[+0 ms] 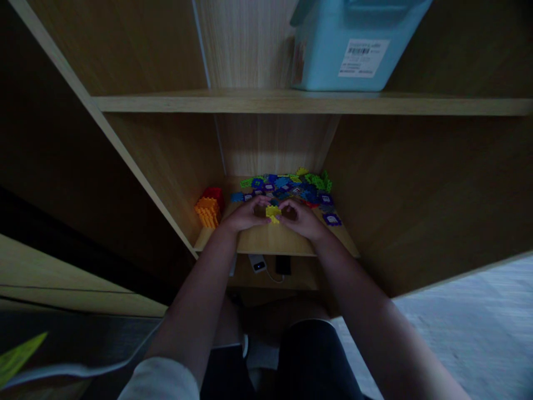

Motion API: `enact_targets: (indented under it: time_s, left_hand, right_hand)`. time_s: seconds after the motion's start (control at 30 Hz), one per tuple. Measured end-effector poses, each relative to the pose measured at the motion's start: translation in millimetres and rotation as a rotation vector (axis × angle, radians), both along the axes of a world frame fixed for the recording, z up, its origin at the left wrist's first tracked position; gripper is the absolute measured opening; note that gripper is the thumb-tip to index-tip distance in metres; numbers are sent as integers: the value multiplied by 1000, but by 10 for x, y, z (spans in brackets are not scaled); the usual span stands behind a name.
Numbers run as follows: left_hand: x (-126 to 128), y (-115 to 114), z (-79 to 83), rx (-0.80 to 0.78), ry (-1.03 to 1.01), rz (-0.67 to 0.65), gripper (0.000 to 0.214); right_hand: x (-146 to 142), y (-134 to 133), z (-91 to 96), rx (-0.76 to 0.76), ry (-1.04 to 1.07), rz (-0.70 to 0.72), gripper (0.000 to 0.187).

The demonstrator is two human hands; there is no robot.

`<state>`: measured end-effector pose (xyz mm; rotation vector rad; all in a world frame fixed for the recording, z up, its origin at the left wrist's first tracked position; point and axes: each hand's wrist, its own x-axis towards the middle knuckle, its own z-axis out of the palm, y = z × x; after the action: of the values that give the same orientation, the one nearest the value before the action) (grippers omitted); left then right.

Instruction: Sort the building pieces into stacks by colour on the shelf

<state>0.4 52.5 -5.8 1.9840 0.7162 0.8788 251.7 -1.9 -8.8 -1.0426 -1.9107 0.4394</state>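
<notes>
Both hands meet over the middle of the cabinet shelf (266, 241). Between them is a small stack of yellow interlocking plastic pieces (273, 214) with notched edges. My left hand (249, 214) pinches its left side between thumb and fingers. From the right, my right hand (303, 218) grips the other side with curled fingers. Behind the hands spreads a loose pile of blue, purple and green notched pieces (308, 191). At the shelf's left stand a stack of orange pieces (207, 212) and, behind it, red pieces (214, 194).
A light-blue plastic bin (341, 61) with a label sits on the shelf board above (233, 104). On the lower shelf lie a white device with a small dark screen (257, 264) and a black box (283, 265) with a cable. Cabinet walls enclose both sides.
</notes>
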Motion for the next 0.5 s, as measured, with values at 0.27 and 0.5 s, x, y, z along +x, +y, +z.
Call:
enact_targets:
  time_s: [0.27,0.5]
  left_hand:
    - [29,-13,-4,-54,-54,87,54]
    - [14,-8,-15,-90,-104,268,31]
  right_hand:
    - [182,109,14,210,-18,-464,17]
    - [134,165,-154,230,-196,-493,4]
